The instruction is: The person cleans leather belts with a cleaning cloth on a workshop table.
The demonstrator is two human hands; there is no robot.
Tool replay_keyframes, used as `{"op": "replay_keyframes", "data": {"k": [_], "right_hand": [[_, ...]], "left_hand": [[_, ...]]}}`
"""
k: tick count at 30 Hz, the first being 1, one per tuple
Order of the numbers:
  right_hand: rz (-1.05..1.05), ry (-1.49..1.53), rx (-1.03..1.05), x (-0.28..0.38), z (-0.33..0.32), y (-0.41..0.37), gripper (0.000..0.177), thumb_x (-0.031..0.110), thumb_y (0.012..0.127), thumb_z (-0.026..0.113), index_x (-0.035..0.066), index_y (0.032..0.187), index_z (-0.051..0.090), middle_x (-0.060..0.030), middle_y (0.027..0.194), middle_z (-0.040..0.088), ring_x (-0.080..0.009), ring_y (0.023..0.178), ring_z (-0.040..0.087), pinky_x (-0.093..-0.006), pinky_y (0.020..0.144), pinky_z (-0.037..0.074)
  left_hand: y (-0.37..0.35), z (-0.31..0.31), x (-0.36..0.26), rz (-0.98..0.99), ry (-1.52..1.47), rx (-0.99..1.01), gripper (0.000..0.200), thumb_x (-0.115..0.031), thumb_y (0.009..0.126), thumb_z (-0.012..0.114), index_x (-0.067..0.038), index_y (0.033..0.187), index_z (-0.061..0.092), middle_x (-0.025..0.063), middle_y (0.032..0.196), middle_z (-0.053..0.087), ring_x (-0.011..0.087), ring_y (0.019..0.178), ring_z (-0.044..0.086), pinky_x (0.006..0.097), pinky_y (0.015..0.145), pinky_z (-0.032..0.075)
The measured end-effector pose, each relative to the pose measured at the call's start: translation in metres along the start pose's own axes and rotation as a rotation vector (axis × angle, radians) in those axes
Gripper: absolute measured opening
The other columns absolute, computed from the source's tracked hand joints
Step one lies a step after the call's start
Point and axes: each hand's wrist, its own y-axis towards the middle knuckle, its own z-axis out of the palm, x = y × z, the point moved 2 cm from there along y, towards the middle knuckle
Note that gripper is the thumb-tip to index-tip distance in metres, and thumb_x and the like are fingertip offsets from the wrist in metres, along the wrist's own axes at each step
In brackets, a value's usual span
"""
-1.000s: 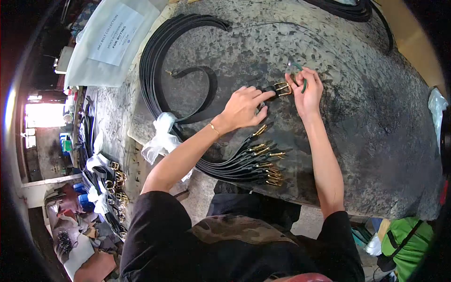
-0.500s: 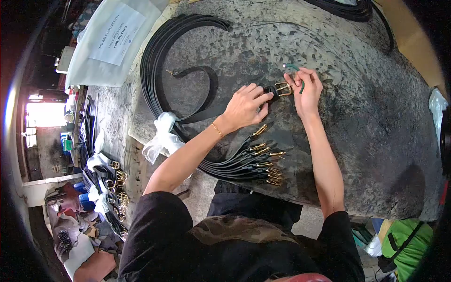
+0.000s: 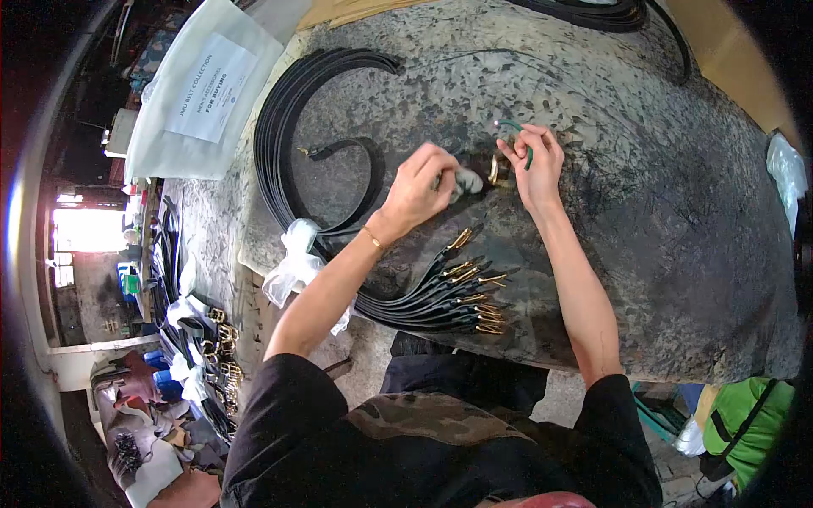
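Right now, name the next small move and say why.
I'd probably bring the left hand over to the gold buckle: it seems to grip a blurred grey cloth just beside it, while the right hand holds a green tool whose tip sits clear of the buckle.

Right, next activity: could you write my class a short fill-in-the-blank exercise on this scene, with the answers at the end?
1. The color of the slim tool in the right hand is ____.
2. Around the left wrist is a thin ____.
3. The top line on the white label reads "JMU ____ COLLECTION".
4. The metal buckles at the ends of the fanned-out black straps are colored ____.

Missing words: green; bracelet; BELT; gold.
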Motion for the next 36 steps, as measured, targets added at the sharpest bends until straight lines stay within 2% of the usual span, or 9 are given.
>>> {"op": "replay_keyframes", "data": {"k": [3,7,15,21,23,25,29,32,36], "right_hand": [[0.011,0.024,-0.012,-0.001,-0.001,0.002,0.006,0.003,0.093,0.054,-0.002,0.096,0.055,-0.0027,0.073,0.046,-0.0096,0.064,0.045,-0.0460,0.089,0.054],[0.016,0.098,-0.021,0.000,-0.002,0.002,0.004,0.003,0.093,0.055,-0.001,0.095,0.056,-0.0029,0.073,0.046,-0.0097,0.065,0.046,-0.0459,0.086,0.054],[0.033,0.094,-0.034,-0.002,-0.001,0.002,0.003,0.002,0.093,0.054,0.000,0.094,0.055,-0.0022,0.072,0.045,-0.0100,0.065,0.045,-0.0455,0.085,0.054],[0.043,0.108,-0.038,-0.001,0.000,0.001,0.002,0.002,0.093,0.054,0.000,0.094,0.055,-0.0021,0.071,0.046,-0.0097,0.065,0.045,-0.0439,0.084,0.054],[0.038,0.103,-0.045,0.000,0.001,0.001,0.003,0.001,0.093,0.054,0.000,0.095,0.056,-0.0018,0.071,0.046,-0.0098,0.065,0.045,-0.0434,0.084,0.053],[0.039,0.086,-0.051,0.000,0.002,0.001,0.003,0.002,0.093,0.054,0.000,0.095,0.056,-0.0016,0.071,0.046,-0.0097,0.064,0.045,-0.0434,0.084,0.053],[0.049,0.100,-0.037,-0.001,-0.002,0.002,0.004,0.002,0.093,0.054,0.000,0.096,0.056,-0.0015,0.072,0.046,-0.0095,0.064,0.045,-0.0432,0.084,0.053],[0.045,0.100,-0.043,0.000,-0.001,0.002,0.004,0.002,0.093,0.054,0.000,0.096,0.056,-0.0016,0.072,0.046,-0.0093,0.064,0.045,-0.0433,0.084,0.053],[0.040,0.097,-0.026,-0.001,0.000,0.001,0.003,0.001,0.093,0.054,0.000,0.095,0.056,-0.0019,0.072,0.046,-0.0093,0.065,0.045,-0.0442,0.084,0.053]], "left_hand": [[-0.001,0.013,-0.004,-0.007,0.023,-0.141,0.019,0.009,0.077,0.066,0.000,0.093,0.062,0.0136,0.088,0.060,0.0310,0.077,0.062,0.0371,0.066,0.052],[-0.002,0.028,-0.007,0.030,0.107,0.050,0.010,-0.001,0.080,0.069,0.001,0.089,0.065,0.0129,0.095,0.063,0.0300,0.092,0.061,0.0397,0.076,0.050],[0.000,0.020,0.032,-0.010,0.698,0.169,0.021,-0.017,0.083,0.068,-0.009,0.068,0.056,0.0061,0.075,0.052,0.0245,0.081,0.057,0.0384,0.071,0.046],[-0.005,0.022,0.032,0.027,0.502,0.038,0.009,-0.009,0.080,0.068,-0.005,0.078,0.061,0.0077,0.079,0.057,0.0267,0.068,0.060,0.0384,0.061,0.050],[-0.004,0.018,0.027,0.233,0.168,0.172,0.011,-0.006,0.073,0.068,-0.002,0.083,0.062,0.0108,0.086,0.060,0.0287,0.071,0.061,0.0376,0.062,0.051],[-0.004,0.015,0.023,0.262,0.115,0.241,0.019,-0.004,0.067,0.067,-0.001,0.085,0.062,0.0134,0.090,0.061,0.0304,0.071,0.060,0.0373,0.063,0.052],[-0.016,0.015,0.022,0.222,0.075,0.247,0.024,-0.003,0.068,0.068,0.001,0.091,0.059,0.0151,0.094,0.059,0.0319,0.082,0.062,0.0401,0.072,0.052],[-0.027,0.013,0.022,-0.099,0.098,0.205,0.047,0.000,0.072,0.065,0.004,0.117,0.051,0.0194,0.105,0.058,0.0388,0.096,0.058,0.0417,0.085,0.050],[-0.026,0.019,0.002,-0.173,0.247,0.181,0.042,0.002,0.073,0.065,0.006,0.114,0.054,0.0196,0.112,0.054,0.0368,0.103,0.054,0.0425,0.088,0.048]]}}
